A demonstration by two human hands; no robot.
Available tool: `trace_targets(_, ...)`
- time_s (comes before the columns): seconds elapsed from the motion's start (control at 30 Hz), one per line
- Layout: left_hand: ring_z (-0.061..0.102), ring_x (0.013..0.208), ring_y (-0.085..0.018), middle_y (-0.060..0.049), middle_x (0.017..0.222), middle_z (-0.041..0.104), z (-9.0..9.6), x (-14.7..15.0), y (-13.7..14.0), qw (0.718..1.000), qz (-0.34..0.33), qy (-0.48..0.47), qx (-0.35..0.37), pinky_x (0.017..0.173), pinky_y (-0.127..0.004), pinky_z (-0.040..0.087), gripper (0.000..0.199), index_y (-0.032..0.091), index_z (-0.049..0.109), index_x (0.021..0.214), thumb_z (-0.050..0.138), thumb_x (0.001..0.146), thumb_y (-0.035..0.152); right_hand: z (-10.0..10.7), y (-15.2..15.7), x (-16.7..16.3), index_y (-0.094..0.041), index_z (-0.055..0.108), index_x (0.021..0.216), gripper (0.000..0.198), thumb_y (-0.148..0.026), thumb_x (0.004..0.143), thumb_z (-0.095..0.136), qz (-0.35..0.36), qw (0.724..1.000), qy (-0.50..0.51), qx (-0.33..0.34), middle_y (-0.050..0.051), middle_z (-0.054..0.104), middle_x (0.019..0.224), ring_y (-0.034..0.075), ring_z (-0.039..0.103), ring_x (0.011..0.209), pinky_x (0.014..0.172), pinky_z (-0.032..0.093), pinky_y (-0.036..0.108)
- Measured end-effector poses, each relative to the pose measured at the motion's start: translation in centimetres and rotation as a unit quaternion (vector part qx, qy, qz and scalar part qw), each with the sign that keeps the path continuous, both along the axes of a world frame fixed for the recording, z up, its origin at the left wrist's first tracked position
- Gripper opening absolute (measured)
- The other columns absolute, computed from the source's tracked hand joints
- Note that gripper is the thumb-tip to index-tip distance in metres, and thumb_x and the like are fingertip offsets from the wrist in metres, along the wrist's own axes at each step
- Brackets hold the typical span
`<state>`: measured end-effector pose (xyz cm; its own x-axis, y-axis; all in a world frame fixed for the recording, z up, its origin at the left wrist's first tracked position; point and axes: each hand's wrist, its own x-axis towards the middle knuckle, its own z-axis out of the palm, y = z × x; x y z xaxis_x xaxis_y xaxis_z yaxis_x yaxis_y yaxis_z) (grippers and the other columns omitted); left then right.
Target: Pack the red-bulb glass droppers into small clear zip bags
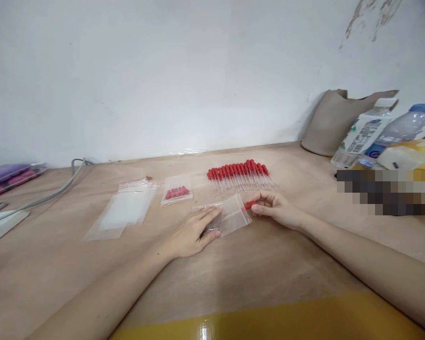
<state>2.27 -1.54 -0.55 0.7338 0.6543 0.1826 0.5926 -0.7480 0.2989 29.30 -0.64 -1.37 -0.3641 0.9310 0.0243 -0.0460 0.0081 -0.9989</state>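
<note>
My left hand [194, 232] holds a clear zip bag [235, 219] against the table, its thumb and fingers along the bag's left part. In a pinch between thumb and fingers, my right hand [274, 208] has a dropper by its red bulb [249, 205]. The dropper's slim clear tube points left into the bag's mouth. Behind the hands lies a row of droppers [239, 174], red bulbs towards the wall and thin clear tips towards me. Left of the row is a filled zip bag [177, 191] with several red-bulbed droppers inside.
A stack of flat zip bags [127, 208] lies on the left. Farther left are a grey cable [62, 189] and purple and pink packets [12, 178]. On the right stand a grey-brown container [329, 125] and two plastic bottles [366, 130]. A blurred patch hides part of the right side.
</note>
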Motion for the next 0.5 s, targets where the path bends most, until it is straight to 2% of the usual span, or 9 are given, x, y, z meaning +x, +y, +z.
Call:
trace_targets(0.13, 0.034, 0.129, -0.025, -0.010, 0.140, 0.037, 0.0, 0.0, 0.0, 1.000, -0.004, 0.014, -0.002, 0.105, -0.045, 0.030, 0.053, 0.019, 0.027, 0.139, 0.040, 0.092, 0.040, 0.1, -0.3, -0.4, -0.019, 0.052, 0.086, 0.029, -0.035, 0.069, 0.068, 0.104, 0.995, -0.010, 0.006, 0.000, 0.062, 0.081, 0.009, 0.059, 0.069, 0.066, 0.047, 0.025)
trace_targets(0.2, 0.033, 0.129, -0.025, -0.011, 0.140, 0.037, 0.0, 0.0, -0.1, 1.000, -0.007, 0.014, -0.008, 0.105, -0.045, 0.029, 0.053, 0.018, 0.027, 0.139, 0.040, 0.092, 0.039, 0.0, -0.2, -0.6, -0.018, 0.051, 0.087, 0.029, -0.034, 0.070, 0.068, 0.129, 0.991, -0.020, 0.002, 0.000, 0.062, 0.081, 0.010, 0.061, 0.072, 0.067, 0.047, 0.026)
trace_targets(0.33, 0.035, 0.128, -0.024, -0.010, 0.140, 0.036, -0.2, 0.0, 0.0, 0.999, -0.011, -0.040, -0.007, 0.104, -0.043, 0.033, 0.053, 0.021, 0.030, 0.137, 0.046, 0.089, 0.036, 0.0, 0.4, -0.5, -0.017, 0.054, 0.084, 0.031, -0.033, 0.065, 0.072, 0.108, 0.993, -0.039, -0.016, 0.000, 0.063, 0.080, 0.010, 0.060, 0.070, 0.067, 0.048, 0.026)
trace_targets(0.5, 0.050, 0.111, -0.024, -0.011, 0.123, 0.049, -0.4, 0.0, 0.1, 0.995, 0.006, -0.099, 0.005, 0.095, -0.037, 0.042, 0.041, 0.020, 0.051, 0.121, 0.056, 0.083, 0.036, 0.1, 0.7, -0.8, -0.014, 0.064, 0.078, 0.028, -0.037, 0.063, 0.071, 0.059, 0.991, -0.108, -0.048, -0.001, 0.063, 0.066, 0.007, 0.056, 0.055, 0.059, 0.048, 0.023)
